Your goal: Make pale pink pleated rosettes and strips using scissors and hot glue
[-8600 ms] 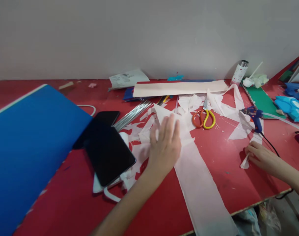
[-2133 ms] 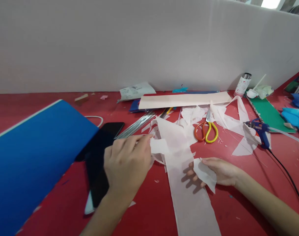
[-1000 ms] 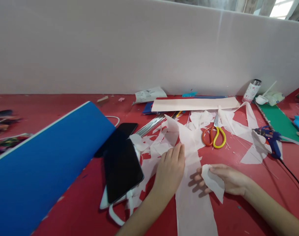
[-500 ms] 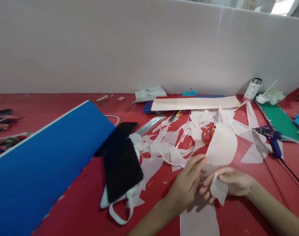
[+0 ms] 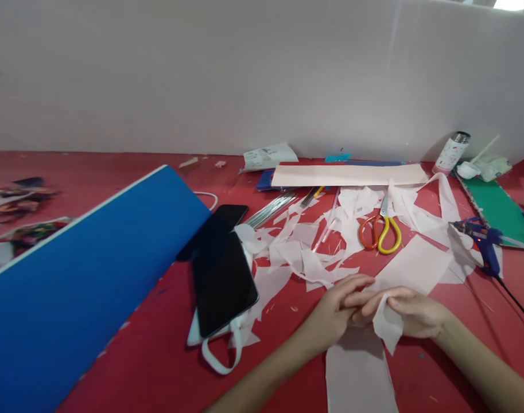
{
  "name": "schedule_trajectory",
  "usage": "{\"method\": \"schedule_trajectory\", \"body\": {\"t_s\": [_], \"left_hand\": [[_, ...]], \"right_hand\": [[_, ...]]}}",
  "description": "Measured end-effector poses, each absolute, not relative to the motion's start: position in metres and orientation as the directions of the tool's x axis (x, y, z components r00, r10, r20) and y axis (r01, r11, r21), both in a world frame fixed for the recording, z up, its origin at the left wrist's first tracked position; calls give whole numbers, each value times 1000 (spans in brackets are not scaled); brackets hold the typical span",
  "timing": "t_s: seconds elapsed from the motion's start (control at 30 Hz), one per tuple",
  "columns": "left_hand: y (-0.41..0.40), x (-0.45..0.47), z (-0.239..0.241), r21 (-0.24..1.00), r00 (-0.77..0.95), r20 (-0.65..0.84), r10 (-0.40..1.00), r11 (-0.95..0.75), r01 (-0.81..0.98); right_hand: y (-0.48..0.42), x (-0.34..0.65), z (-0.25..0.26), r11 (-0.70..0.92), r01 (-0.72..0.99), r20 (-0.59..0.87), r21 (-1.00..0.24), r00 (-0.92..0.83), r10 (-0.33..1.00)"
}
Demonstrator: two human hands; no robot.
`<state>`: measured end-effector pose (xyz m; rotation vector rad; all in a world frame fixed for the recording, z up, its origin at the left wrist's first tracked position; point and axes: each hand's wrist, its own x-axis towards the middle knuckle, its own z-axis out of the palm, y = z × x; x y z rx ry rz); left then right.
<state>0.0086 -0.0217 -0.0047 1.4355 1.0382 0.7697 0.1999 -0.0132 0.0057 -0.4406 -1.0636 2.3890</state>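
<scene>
A long pale strip [image 5: 360, 373] of paper-like material runs from the bottom edge up under both hands, and its far part lies flat toward the upper right. My left hand [image 5: 330, 315] rests over the strip's left side, fingers stretched out and meeting my right fingers; its thumb is hidden. My right hand [image 5: 419, 312] pinches a small white scrap [image 5: 388, 326] between thumb and fingers above the strip. Just beyond the strip, scissors [image 5: 381, 226] with one red and one yellow handle lie on white offcuts [image 5: 287, 252].
A blue board [image 5: 115, 269] slants across the left. Two dark-screened devices [image 5: 225, 287] lie beside it, with a white strap. At right are a blue glue gun [image 5: 481, 241] with a cord, a green board [image 5: 496, 201] and a tumbler [image 5: 451, 152]. A pale panel [image 5: 348, 175] lies by the wall.
The raised, curved far part of the strip has come down flat, uncovering the scissors. My left fingers have left its edge and now meet my right hand. The view has shifted slightly.
</scene>
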Motion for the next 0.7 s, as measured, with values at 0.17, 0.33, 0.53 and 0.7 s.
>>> {"method": "schedule_trajectory", "body": {"t_s": [0.17,0.33,0.53,0.7], "left_hand": [[-18,4,-1,950,255,67,965,-140,280],[-12,-4,0,932,136,98,986,-139,335],[-8,-5,0,810,218,276,936,-348,472],[6,4,-1,676,271,331,904,-427,600]], "right_hand": [[-13,198,-1,-607,-263,-168,-750,-812,559],[-14,195,-2,-640,-270,-187,-719,-812,553],[-13,193,-2,-681,-306,-152,-665,-837,525],[-11,191,-1,-697,-314,-137,-645,-850,509]]}}
